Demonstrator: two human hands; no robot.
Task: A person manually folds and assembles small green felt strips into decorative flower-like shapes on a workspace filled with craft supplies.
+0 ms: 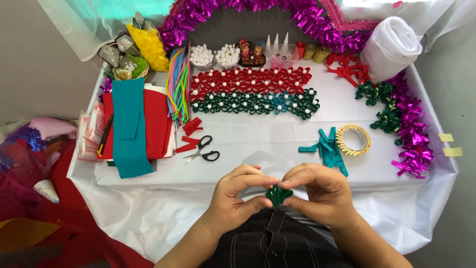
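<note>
A small dark green looped felt piece (278,195) is pinched between both hands just in front of my body, below the near table edge. My left hand (237,196) grips its left side with thumb and fingers. My right hand (320,192) closes on its right side. Farther back on the white table lie rows of finished felt flowers: red ones (250,80) and green ones (255,102), each with a white bead. Teal felt strips (329,148) lie beside a roll of tape (353,139), just beyond my right hand.
Black-handled scissors (203,150) lie beyond my left hand. Stacked red and teal felt sheets (131,124) sit at left, with coloured pipe cleaners (177,84). Magenta tinsel (307,17) arcs along the back and right. Bowls of white pompoms (215,55) and a white cloth roll (389,47) stand at the back.
</note>
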